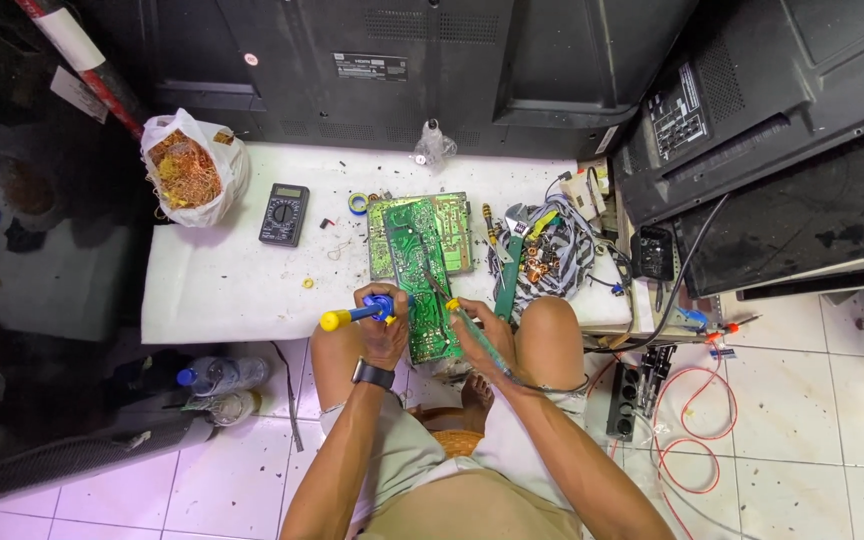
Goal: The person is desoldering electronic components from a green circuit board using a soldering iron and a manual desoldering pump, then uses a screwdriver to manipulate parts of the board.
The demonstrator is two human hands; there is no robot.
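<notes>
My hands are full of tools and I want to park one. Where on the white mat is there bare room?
The widest bare patch is the mat's near-left part, bordered by the multimeter, the bag of copper wire and the circuit board. A narrower strip runs along the far edge beyond the board. The right side is crowded with the wire tangle and green tool.

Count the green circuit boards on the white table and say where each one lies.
2. A long narrow green circuit board lies under both hands; a wider green circuit board lies beneath it toward the table's back. Others may be hidden under the grey cable tangle.
</notes>
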